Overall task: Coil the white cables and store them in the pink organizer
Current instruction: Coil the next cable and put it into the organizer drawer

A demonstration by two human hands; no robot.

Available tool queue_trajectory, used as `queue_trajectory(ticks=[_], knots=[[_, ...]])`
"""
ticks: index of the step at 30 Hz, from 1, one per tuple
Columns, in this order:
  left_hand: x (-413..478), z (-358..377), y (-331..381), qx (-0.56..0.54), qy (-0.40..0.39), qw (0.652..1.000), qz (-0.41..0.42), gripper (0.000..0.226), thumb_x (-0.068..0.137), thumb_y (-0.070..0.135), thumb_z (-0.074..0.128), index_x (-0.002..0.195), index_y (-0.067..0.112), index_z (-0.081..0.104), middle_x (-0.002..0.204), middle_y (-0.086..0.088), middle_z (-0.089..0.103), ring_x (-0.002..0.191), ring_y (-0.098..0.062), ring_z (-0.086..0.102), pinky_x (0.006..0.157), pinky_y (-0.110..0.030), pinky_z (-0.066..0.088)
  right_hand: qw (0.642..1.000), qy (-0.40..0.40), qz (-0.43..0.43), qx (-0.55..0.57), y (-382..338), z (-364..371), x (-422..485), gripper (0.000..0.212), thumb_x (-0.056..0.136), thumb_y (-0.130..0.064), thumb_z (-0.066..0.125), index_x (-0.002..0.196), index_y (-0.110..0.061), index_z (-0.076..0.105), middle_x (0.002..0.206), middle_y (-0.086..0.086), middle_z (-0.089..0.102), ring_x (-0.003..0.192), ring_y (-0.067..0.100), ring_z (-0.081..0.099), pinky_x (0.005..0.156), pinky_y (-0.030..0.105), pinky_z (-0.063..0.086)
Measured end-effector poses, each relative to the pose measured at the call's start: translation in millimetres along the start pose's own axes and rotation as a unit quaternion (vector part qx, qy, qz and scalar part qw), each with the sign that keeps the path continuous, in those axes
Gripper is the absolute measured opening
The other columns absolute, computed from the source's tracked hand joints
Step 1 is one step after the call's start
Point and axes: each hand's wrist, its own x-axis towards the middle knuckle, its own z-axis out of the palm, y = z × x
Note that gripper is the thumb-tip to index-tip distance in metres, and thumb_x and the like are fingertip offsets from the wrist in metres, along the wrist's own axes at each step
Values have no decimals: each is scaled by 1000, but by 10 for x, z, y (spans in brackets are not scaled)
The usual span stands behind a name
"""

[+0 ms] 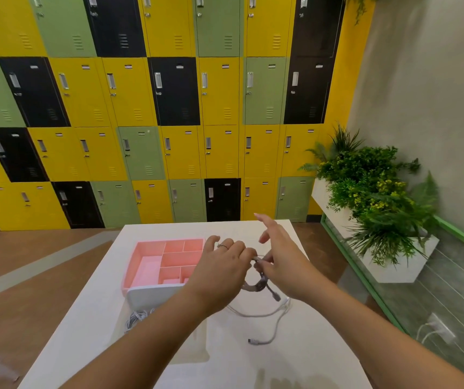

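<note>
White cable half wound beside the pink organizer

Head view: both hands meet over the middle of the table [253,369]. The left hand [222,266] has its fingers curled and pinches the top of a small loop of white cable [256,287]. The right hand [285,266], at 3 o'clock from it, pinches the same loop with its thumb and a low finger. Its other fingers stick out straight. The loop hangs between the two hands. The rest of the cable lies loose on the table toward 6 o'clock, with its plug [252,341] at the end. The pink organizer [132,266] sits close by at 9 o'clock from the left hand. A white box [152,298] touches its near edge, and a second cable bundle [137,317] lies at 7 o'clock from that box.

I think the winding step is under way. Next, the loose tail needs more turns round the loop, held tight so it does not spring open. Then it can go into a pink slot.
</note>
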Motion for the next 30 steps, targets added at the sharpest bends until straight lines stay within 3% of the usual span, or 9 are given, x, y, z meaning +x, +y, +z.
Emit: queue_trajectory(ticks=[4, 9, 14, 18, 20, 22, 25, 28, 30], knots=[[39, -49, -47, 31, -10, 999, 18, 25, 100, 20, 33, 119, 17, 49, 118, -3, 53, 113, -24, 46, 106, -41, 25, 1000, -14, -14, 14, 21, 23, -3, 80, 89, -6, 64, 146, -40, 20, 113, -5, 46, 81, 14, 63, 74, 28, 58], [39, 36, -69, 16, -25, 1000, -9, 22, 98, 19, 31, 110, 17, 50, 111, -4, 54, 106, -25, 48, 97, -39, 32, 992, 68, -77, -71, 101, 131, -139, 66, 89, -14, 65, 141, -36, 30, 107, -11, 51, 95, 6, 49, 83, 19, 50], [49, 141, -65, -68, -62, 994, -52, 20, 98, 21, 34, 106, 16, 52, 106, -3, 57, 97, -23, 51, 86, -36, 42, 988, 49, -95, -108, 195, 183, -158, 60, 93, -15, 60, 142, -32, 30, 108, -4, 63, 93, 11, 58, 85, 26, 53], [121, 166, -24, -294, -147, 934, -142, 31, 103, 27, 30, 104, 9, 56, 105, -8, 60, 92, -22, 55, 81, -38, 47, 971, 31, -149, -185, 326, 204, -108, 71, 90, -7, 59, 143, -36, 22, 103, 1, 61, 87, 15, 59, 76, 29, 55], [152, 116, -7, -376, -168, 896, -167, 34, 104, 26, 29, 108, 8, 57, 109, -7, 60, 95, -21, 55, 78, -33, 44, 956, 48, -199, -211, 391, 201, -97, 73, 83, -3, 69, 141, -27, 33, 96, 2, 64, 81, 15, 58, 70, 29, 55], [172, 77, 10, -405, -173, 880, -179, 33, 104, 23, 30, 110, 6, 57, 108, -8, 57, 94, -21, 54, 75, -30, 40, 950, 77, -221, -207, 445, 211, -90, 73, 75, 1, 76, 137, -20, 43, 89, 3, 65, 77, 16, 59, 66, 29, 57], [172, 52, 28, -451, -158, 850, -222, 31, 102, 21, 34, 111, 3, 57, 105, -11, 56, 83, -19, 52, 70, -30, 40, 955, 106, -213, -179, 438, 261, -93, 71, 76, 2, 75, 135, -21, 43, 86, 1, 67, 77, 16, 60, 62, 28, 56], [188, 52, 16, -456, -148, 849, -221, 32, 101, 15, 30, 114, 0, 55, 114, -16, 55, 103, -31, 54, 82, -38, 43, 957, 112, -211, -166, 406, 306, -118, 63, 80, -3, 72, 134, -19, 45, 94, 0, 69, 84, 17, 61, 70, 26, 53], [186, 43, 33, -452, -148, 852, -217, 33, 102, 14, 28, 115, -2, 54, 114, -16, 54, 101, -31, 51, 83, -36, 40, 964, 110, -188, -153, 400, 329, -111, 59, 85, -5, 68, 136, -20, 44, 101, 2, 68, 90, 18, 60, 76, 28, 53]])
